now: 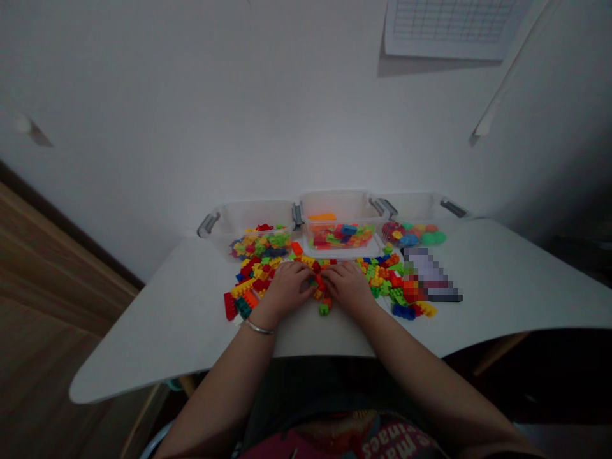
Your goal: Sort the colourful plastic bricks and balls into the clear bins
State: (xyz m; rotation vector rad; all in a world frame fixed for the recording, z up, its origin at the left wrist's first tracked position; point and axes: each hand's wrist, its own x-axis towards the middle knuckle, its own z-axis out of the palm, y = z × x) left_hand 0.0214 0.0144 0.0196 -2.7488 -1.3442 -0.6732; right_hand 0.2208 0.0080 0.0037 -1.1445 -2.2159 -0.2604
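Note:
My left hand (289, 288) and my right hand (350, 290) are close together over a spread of colourful toy building bricks. Both hands have bent fingers that meet around a few joined-looking bricks, with a red brick (316, 267) on top and orange ones (319, 292) below. The fingers partly hide these bricks, so I cannot make out how they fit together. A green brick (324, 309) lies just in front, between the wrists. Yellow bricks (243, 288) lie beyond my left hand, and lime-green bricks (396, 295) lie to the right of my right hand.
Three clear plastic boxes stand along the wall: a left box (255, 213) with small pieces, a middle box (337, 203) with bricks, and a right box (414, 203) with round pieces. A blurred-out phone-like slab (437, 277) lies right on the white table (157, 319).

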